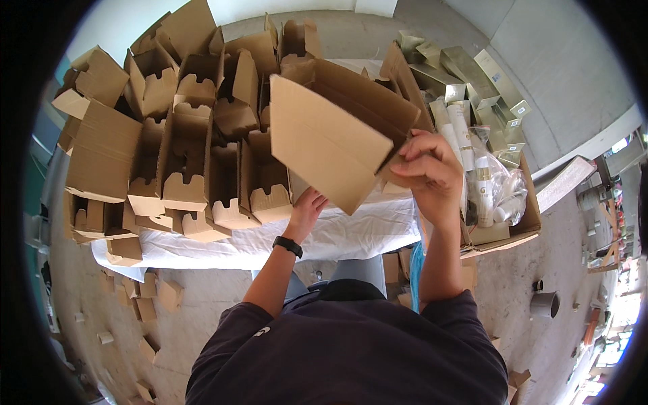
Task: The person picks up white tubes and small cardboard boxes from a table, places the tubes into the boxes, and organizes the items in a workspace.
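A brown cardboard box (331, 135), its top open, is raised and tilted over the table's near side. My right hand (432, 162) grips its right end, fingers and thumb closed on the cardboard flap. Below the box's lower left edge is my left hand (309, 208), a dark band on its wrist. Its fingers look loosely extended toward the box, with nothing visible in them; whether they touch it I cannot tell. Left of the raised box, several similar open boxes (185, 158) stand close together in rows, some with notched end flaps.
White cloth (256, 246) covers the table. On the right, a large carton (503, 244) holds gold boxes (469, 71), white tubes (484, 192) and clear plastic bags (516, 192). Cardboard pieces (171, 295) lie on the floor at left; a grey cylinder (544, 305) lies at right.
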Demonstrator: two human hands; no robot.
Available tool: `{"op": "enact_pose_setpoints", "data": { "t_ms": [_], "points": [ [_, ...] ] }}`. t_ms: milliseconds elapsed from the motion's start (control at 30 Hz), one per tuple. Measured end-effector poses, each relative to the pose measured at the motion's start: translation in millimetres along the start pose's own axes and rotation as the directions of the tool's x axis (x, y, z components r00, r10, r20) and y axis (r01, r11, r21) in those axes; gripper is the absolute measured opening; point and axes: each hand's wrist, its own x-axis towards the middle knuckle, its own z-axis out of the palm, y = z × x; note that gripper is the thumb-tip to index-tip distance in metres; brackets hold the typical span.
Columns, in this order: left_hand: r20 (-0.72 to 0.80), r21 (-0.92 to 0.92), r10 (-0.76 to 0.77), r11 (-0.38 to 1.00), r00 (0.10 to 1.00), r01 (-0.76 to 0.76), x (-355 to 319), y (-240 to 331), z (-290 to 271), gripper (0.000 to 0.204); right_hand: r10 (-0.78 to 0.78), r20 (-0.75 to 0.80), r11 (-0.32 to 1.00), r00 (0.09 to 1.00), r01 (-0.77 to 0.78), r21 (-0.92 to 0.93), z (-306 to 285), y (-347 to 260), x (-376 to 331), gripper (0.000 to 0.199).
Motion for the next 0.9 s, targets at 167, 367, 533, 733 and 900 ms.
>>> {"op": "enact_pose_setpoints", "data": {
  "t_ms": [167,367,533,733,900],
  "points": [
    [0.031,-0.289,-0.002,0.957,1.0,0.011,-17,24,38,0.049,0.174,0.27,0.984,0.947,-0.175,-0.021,-8,25,-52,0.023],
    [-0.095,0.181,0.032,0.983,0.995,-0.014,-20,13,14,0.054,0.344,0.341,0.934,0.875,-0.281,-0.222,6,58,-118,0.022],
    [-0.178,0.178,0.063,0.984,0.982,-0.031,-33,24,25,0.061,0.52,0.272,0.851,0.81,-0.52,-0.078,-9,63,-143,0.022],
    [-0.106,0.301,0.257,0.929,0.961,-0.216,-39,21,27,0.065,0.588,0.243,0.794,0.772,-0.608,0.011,0,60,-156,0.024],
    [-0.035,0.486,0.432,0.795,0.901,-0.363,-50,51,63,0.063,0.368,0.193,0.926,0.91,-0.34,-0.163,31,69,-156,0.023]
  ]
}}
